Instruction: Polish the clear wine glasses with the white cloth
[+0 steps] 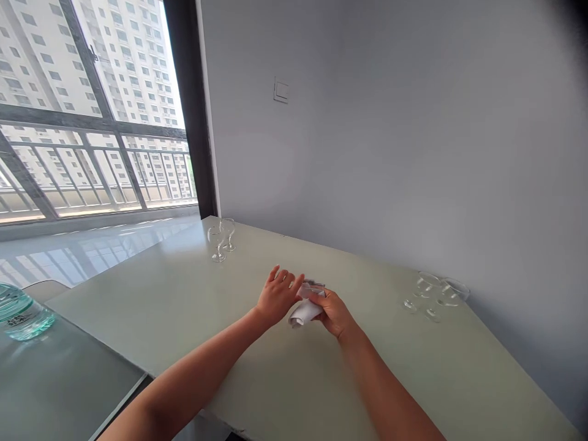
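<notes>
Above the middle of the pale table, my right hand (333,311) is closed round a white cloth (305,311) and a glass (313,286), whose rim shows above the cloth. My left hand (278,296) is beside the glass with its fingers spread, the index finger reaching to the left edge of the cloth and glass. The fingers of my left hand are not wrapped round anything. The glass's lower part is hidden by the cloth and my right hand.
Two stemmed glasses (217,244) stand at the table's far left corner. Two wide glasses (427,285) stand at the right near the wall. A bluish clear container (27,318) is on the lower surface at the left. The table edge (105,349) runs along the left.
</notes>
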Demonstrator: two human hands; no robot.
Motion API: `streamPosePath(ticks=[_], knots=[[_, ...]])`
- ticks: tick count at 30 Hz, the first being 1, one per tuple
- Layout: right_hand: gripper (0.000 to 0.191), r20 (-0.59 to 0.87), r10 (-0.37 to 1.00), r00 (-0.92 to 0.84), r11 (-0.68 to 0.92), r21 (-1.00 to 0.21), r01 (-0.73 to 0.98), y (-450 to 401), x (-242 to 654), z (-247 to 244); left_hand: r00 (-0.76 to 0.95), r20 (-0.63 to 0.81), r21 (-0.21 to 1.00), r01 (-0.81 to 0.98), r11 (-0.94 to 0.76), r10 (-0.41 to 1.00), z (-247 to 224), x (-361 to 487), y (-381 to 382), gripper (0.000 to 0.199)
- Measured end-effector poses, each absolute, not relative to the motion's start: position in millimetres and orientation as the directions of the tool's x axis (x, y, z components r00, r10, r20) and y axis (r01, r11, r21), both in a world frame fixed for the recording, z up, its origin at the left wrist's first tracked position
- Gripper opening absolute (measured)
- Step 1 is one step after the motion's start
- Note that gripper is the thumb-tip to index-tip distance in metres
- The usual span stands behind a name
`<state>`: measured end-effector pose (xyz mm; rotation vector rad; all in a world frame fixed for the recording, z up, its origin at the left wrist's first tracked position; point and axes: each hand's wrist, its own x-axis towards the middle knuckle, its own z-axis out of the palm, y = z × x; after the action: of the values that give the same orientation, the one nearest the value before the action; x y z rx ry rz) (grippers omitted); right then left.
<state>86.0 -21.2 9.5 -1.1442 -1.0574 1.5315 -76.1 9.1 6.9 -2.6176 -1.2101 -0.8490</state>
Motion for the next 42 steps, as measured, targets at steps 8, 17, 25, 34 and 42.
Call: streamPosePath(ticks=[8, 17, 25, 34, 42], knots=[[0.026, -0.054, 0.901, -0.43, 0.091, -0.946, 0.31, -41, 110, 60, 0.709, 0.018, 0.885, 0.316, -0.341, 0.705, 3, -90, 16, 0.057], [0.03, 0.055, 0.984, -0.168, 0.103, -0.951, 0.291, -35, 104, 64, 0.453, 0.448, 0.592, 0.496, -0.636, 0.77, 14, -77, 5, 0.054], [0.029, -0.096, 0.89, -0.445, 0.113, -0.9, 0.42, -53, 112, 88, 0.856, 0.029, 0.915, 0.185, -0.359, 0.517, 20, -95, 9, 0.047], [0.033, 0.038, 0.984, -0.175, 0.076, -0.973, 0.218, -35, 101, 62, 0.453, 0.495, 0.463, 0.585, -0.666, 0.742, 16, -81, 4, 0.043], [0.027, -0.113, 0.862, -0.494, 0.132, -0.891, 0.434, -49, 119, 84, 0.839, 0.002, 0.957, 0.156, -0.245, 0.543, 23, -95, 7, 0.05]])
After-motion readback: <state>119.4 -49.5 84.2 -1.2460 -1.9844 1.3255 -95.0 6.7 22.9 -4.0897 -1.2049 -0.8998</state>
